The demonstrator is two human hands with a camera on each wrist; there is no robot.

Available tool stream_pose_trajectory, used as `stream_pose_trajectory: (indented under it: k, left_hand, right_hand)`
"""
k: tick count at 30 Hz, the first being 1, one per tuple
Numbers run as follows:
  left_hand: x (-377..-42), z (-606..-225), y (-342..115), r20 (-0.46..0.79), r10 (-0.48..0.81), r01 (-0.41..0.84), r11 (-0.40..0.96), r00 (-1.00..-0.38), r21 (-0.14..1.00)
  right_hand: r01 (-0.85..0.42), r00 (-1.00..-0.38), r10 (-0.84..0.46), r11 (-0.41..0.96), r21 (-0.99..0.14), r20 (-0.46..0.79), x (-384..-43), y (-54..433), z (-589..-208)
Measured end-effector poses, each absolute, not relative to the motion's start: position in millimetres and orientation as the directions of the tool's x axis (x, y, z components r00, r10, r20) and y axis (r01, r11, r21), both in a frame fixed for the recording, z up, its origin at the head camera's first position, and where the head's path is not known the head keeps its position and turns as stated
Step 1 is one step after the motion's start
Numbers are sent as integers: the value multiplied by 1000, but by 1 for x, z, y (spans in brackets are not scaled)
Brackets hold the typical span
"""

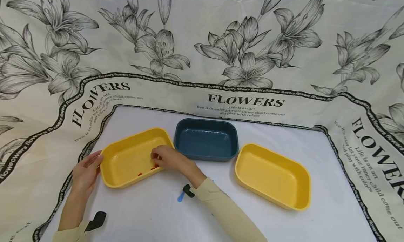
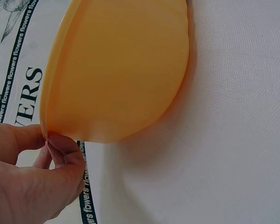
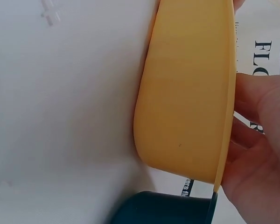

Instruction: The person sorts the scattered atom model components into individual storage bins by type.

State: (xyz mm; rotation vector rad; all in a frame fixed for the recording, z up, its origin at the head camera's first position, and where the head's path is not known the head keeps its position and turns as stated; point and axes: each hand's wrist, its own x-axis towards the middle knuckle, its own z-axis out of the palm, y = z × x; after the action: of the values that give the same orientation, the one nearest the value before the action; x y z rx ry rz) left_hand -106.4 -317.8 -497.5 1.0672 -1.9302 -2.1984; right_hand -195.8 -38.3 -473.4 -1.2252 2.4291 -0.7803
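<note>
On the left of the table sits a yellow rectangular tub (image 1: 126, 154), with small red pieces (image 1: 140, 174) along its near inner side. My left hand (image 1: 86, 173) pinches the tub's left rim between thumb and fingers; the left wrist view shows this grip (image 2: 51, 163) up close. Over the near right side, my right hand (image 1: 167, 158) reaches into the same tub with bent fingers, right beside the red pieces. In the right wrist view the tub wall (image 3: 186, 93) hides its fingertips, so whether they hold a piece is not visible.
A dark blue tub (image 1: 206, 140) stands close to the yellow tub's right. Farther right is a second yellow tub (image 1: 271, 175), turned at an angle. Floral cloth (image 1: 246, 101) rises behind the white table. A small blue item (image 1: 181, 197) shows near my right wrist.
</note>
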Motion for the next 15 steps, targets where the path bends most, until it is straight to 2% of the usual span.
stream_pose_trajectory:
  k: [15]
  left_hand:
    - [-105,-496,-318,-479,-436,-411,-246,-762,878]
  right_hand:
    - [-658,-601,-791,409,-632,114,-185,-16,-470]
